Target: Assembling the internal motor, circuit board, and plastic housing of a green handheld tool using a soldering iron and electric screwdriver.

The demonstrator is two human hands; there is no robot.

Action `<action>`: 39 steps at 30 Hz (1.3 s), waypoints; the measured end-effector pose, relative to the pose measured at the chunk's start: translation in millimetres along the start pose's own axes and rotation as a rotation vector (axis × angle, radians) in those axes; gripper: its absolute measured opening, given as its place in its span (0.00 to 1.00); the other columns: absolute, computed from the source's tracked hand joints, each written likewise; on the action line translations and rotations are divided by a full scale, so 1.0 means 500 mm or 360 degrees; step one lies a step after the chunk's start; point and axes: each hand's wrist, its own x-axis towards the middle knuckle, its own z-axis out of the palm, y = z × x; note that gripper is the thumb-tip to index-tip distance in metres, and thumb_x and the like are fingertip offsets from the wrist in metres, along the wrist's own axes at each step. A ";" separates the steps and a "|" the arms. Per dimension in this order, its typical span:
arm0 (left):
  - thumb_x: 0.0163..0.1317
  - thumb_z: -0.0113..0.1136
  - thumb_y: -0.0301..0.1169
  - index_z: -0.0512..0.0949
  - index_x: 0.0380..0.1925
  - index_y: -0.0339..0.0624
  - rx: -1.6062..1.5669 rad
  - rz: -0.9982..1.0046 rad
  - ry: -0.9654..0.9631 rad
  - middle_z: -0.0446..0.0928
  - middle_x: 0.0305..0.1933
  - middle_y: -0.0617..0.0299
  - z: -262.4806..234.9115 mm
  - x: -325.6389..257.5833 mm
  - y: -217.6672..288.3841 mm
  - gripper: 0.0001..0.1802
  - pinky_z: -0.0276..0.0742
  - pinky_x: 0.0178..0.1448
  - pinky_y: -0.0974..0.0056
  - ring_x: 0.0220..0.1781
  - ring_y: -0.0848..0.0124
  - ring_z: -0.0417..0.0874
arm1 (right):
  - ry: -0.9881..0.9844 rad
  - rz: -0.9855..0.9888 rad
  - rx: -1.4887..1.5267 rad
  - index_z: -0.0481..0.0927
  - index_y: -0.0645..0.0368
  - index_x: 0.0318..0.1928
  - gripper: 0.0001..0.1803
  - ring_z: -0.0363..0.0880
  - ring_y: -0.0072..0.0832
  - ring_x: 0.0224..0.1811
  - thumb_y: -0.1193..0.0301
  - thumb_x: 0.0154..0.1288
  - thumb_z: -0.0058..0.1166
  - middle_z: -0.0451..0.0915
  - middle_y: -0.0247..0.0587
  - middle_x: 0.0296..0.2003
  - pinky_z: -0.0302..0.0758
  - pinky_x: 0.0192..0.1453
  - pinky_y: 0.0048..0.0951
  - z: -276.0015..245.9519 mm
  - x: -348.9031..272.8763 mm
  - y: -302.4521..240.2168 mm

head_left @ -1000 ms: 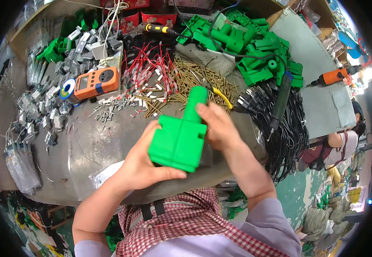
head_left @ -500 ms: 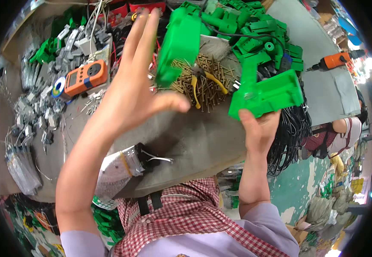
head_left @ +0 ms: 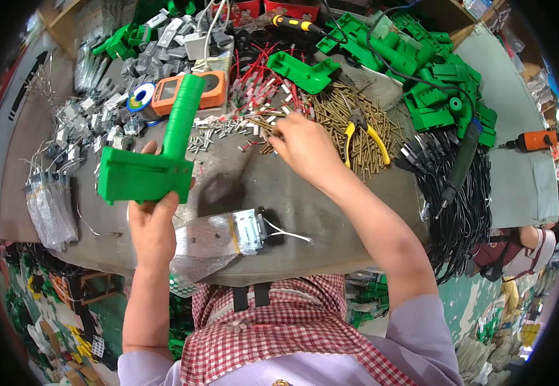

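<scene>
My left hand (head_left: 153, 226) is closed around a green plastic tool housing (head_left: 137, 175), held above the table with its ribbed round handle pointing up. My right hand (head_left: 306, 145) is at the left edge of a pile of long brass-coloured screws (head_left: 373, 141). Its fingers are curled together, and whatever they may grip is too small or hidden to tell. Yellow-handled pliers (head_left: 368, 132) rest on the screws. Beyond the right hand, a green housing shell (head_left: 303, 72) lies beside red-wired parts (head_left: 260, 71).
An orange meter (head_left: 210, 89) and a solder spool (head_left: 142, 98) stand behind the left hand. A bubble-wrapped bundle (head_left: 212, 239) lies near the table's front edge. Black cables (head_left: 463, 186), a soldering iron (head_left: 461, 164), green housings (head_left: 450, 80) and an orange screwdriver (head_left: 537, 141) are to the right.
The green housing has passed from my right hand to my left. My right hand has moved left to the screws, and another green shell now lies at the back. The view has shifted.
</scene>
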 end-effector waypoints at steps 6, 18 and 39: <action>0.60 0.52 0.19 0.57 0.64 0.35 -0.0343 -0.0110 0.0274 0.66 0.61 0.54 -0.032 -0.010 0.003 0.31 0.69 0.65 0.50 0.61 0.63 0.71 | -0.0192 0.0126 -0.0315 0.76 0.66 0.28 0.06 0.79 0.52 0.32 0.75 0.51 0.54 0.78 0.57 0.28 0.75 0.39 0.46 0.001 0.058 0.022; 0.63 0.53 0.20 0.62 0.59 0.40 -0.0581 -0.0419 0.0282 0.73 0.55 0.60 -0.014 0.003 -0.015 0.24 0.73 0.60 0.61 0.56 0.69 0.76 | 0.0021 -0.0076 -0.0777 0.81 0.63 0.29 0.06 0.80 0.43 0.37 0.76 0.50 0.52 0.78 0.48 0.32 0.78 0.40 0.41 -0.042 0.044 0.015; 0.61 0.57 0.19 0.51 0.68 0.32 -0.0142 -0.0618 -0.0377 0.70 0.59 0.52 0.012 -0.044 0.034 0.37 0.70 0.60 0.64 0.59 0.67 0.73 | 0.0088 -0.0696 -0.0275 0.73 0.62 0.29 0.09 0.69 0.35 0.35 0.74 0.43 0.51 0.67 0.40 0.28 0.70 0.38 0.34 -0.121 -0.107 -0.162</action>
